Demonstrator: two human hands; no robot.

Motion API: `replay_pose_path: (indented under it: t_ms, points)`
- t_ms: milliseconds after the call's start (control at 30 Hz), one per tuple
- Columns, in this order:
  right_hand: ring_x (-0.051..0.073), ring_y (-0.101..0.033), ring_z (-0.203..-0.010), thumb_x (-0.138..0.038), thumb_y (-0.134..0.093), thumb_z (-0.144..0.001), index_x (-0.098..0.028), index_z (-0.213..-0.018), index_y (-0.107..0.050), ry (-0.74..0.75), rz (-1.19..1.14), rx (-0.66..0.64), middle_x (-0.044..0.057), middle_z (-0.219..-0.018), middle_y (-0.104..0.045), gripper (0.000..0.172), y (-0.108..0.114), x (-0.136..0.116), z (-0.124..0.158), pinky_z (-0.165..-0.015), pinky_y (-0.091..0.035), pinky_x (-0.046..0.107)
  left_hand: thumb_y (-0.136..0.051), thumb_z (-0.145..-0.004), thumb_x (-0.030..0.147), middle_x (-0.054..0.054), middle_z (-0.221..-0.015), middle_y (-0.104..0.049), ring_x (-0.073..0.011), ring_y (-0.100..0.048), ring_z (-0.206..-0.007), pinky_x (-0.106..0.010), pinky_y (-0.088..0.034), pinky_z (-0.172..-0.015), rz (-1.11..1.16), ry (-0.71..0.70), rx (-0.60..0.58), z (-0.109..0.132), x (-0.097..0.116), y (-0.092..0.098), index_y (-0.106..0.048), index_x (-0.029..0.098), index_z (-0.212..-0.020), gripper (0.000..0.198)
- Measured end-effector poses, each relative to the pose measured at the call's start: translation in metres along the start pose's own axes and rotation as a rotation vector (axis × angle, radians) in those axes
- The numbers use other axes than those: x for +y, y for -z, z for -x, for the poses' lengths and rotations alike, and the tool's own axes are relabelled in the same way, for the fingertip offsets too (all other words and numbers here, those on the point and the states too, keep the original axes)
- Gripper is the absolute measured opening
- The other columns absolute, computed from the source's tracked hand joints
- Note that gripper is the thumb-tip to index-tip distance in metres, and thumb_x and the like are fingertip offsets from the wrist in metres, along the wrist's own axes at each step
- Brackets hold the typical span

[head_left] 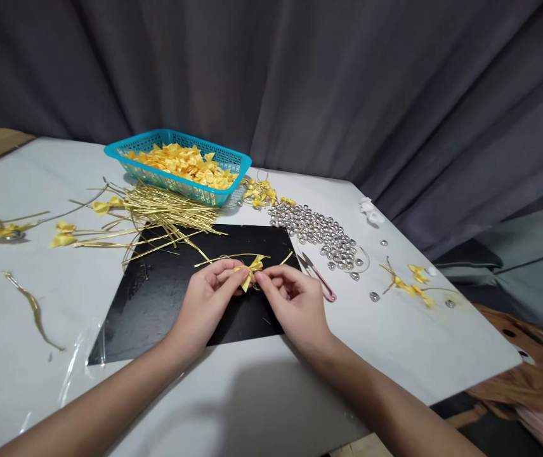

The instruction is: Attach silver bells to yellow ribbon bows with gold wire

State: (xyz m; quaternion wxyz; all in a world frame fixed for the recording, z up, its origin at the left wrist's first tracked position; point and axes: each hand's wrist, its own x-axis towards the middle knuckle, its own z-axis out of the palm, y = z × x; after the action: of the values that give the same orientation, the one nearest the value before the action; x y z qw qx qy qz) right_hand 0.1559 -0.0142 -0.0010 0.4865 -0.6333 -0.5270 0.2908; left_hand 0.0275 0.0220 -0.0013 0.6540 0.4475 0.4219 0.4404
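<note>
Above a black mat (157, 317), both hands meet at a small yellow ribbon bow (255, 264). My left hand (213, 289) pinches the bow's left side between thumb and fingers. My right hand (295, 295) is closed at its right side, thumb and index finger pressed together at the bow's edge. A thin gold cord (214, 259) extends past the fingers; its middle is partly hidden by them. Just right of my right hand lies a pair of pink-handled snips (321, 282).
A blue basket (176, 182) of yellow bows stands at the back, with gold cords (171, 209) heaped before it. Silver beads (319, 231) spread to the right. Finished-looking yellow pieces (409, 289) lie farther right, and others (65, 235) at left.
</note>
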Motion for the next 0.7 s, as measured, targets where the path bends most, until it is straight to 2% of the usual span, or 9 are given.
replay_pose_path:
  t_ms: [200,333,433,567,700]
  points:
    - [0.008,-0.037,-0.043,-0.033,-0.059,-0.077,-0.017,-0.067,-0.064,0.054,0.022,0.044,-0.002,-0.051,-0.05,0.02,-0.001,-0.002,0.003,-0.04,-0.028,0.021,-0.07,-0.07,0.037,0.0,-0.074,-0.063,-0.0159,-0.058,-0.074,-0.022,-0.045,-0.062,-0.037,-0.017,0.016,-0.001,-0.001,0.0,-0.064,0.019,-0.075,0.02]
    - [0.008,-0.035,-0.044,-0.031,-0.058,-0.078,-0.016,-0.075,-0.069,0.054,0.024,-0.023,-0.003,-0.051,-0.048,0.019,-0.002,-0.002,0.004,-0.042,-0.027,0.022,-0.07,-0.07,0.036,0.0,-0.076,-0.062,-0.016,-0.058,-0.075,-0.022,-0.046,-0.063,-0.049,-0.036,-0.002,-0.002,-0.003,0.001,-0.064,0.019,-0.075,0.019]
    - [0.007,-0.032,-0.044,-0.033,-0.06,-0.074,-0.015,-0.076,-0.066,-0.06,-0.072,-0.061,-0.005,-0.049,-0.042,0.019,-0.001,-0.002,-0.001,-0.042,-0.024,0.022,-0.07,-0.07,0.034,0.0,-0.076,-0.062,-0.0149,-0.056,-0.073,-0.022,-0.045,-0.063,-0.052,-0.052,-0.01,-0.002,-0.002,0.001,-0.064,0.019,-0.074,0.017]
    - [0.006,-0.029,-0.045,-0.036,-0.064,-0.069,-0.016,-0.072,-0.059,-0.201,-0.229,-0.181,-0.007,-0.05,-0.038,0.021,0.002,-0.004,-0.008,-0.044,-0.022,0.021,-0.07,-0.07,0.032,0.0,-0.076,-0.061,-0.014,-0.055,-0.071,-0.022,-0.044,-0.064,-0.071,-0.068,-0.008,-0.001,-0.001,0.001,-0.065,0.018,-0.075,0.016]
    - [0.008,-0.031,-0.047,-0.037,-0.057,-0.077,-0.018,-0.076,-0.052,-0.13,-0.192,-0.235,-0.007,-0.054,-0.037,0.019,0.003,-0.003,-0.007,-0.045,-0.024,0.021,-0.068,-0.073,0.031,0.0,-0.077,-0.061,-0.0151,-0.056,-0.075,-0.023,-0.044,-0.068,-0.09,-0.088,-0.023,-0.002,-0.002,0.0,-0.064,0.018,-0.076,0.014]
